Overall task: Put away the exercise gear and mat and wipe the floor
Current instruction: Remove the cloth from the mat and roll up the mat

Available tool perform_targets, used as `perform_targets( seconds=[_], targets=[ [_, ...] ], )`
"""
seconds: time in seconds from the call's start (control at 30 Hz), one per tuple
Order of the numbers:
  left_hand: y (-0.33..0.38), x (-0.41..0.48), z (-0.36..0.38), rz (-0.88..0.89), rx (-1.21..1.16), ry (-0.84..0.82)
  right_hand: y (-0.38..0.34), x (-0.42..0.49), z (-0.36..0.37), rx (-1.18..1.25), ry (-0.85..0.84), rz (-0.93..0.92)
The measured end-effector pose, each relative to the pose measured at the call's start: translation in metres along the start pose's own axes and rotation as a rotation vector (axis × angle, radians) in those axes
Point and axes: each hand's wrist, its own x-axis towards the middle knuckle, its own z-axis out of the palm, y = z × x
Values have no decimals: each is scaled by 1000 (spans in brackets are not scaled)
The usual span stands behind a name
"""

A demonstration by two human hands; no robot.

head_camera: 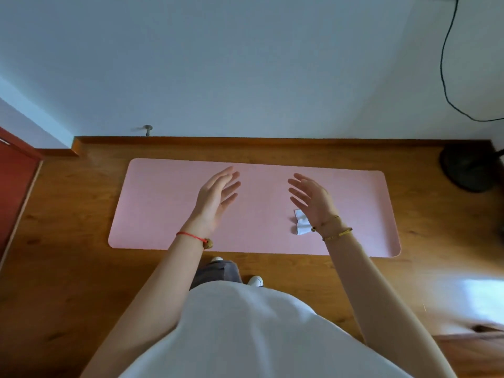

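Observation:
A pink exercise mat [163, 203] lies flat and unrolled on the wooden floor [68, 268], parallel to the wall. A crumpled white wipe [301, 226] rests on the mat, right of its middle. Both my arms reach out over the mat. My left hand [215, 199] is held above the mat's centre with straight, spread fingers and holds nothing. My right hand [311, 199] hovers just above the wipe, fingers also straight and spread, partly covering it. The two palms face each other.
A white wall with a wooden skirting board runs behind the mat, with a metal door stop [148, 129] on it. A dark fan base [466, 170] stands at the right, its black cable [447, 64] hanging down the wall. A red-brown door [13, 181] is at the left.

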Motion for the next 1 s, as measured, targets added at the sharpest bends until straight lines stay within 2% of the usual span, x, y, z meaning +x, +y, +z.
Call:
perform_targets(
  seconds=[0.3, 0.5, 0.63, 0.8, 1.0],
  targets=[
    [1, 59, 41, -94, 144, -104, -7, 31, -38, 113, 181, 25],
    [6, 96, 60, -112, 215, -164, -10, 53, -50, 156, 242, 23],
    [2, 115, 68, -139, 235, -159, -3, 70, -53, 160, 247, 98],
    [-20, 146, 71, -134, 286, -147, 16, 111, -67, 142, 228, 165],
    [-83, 214, 78, -164, 290, -113, 67, 195, -115, 142, 249, 276]
  ],
)
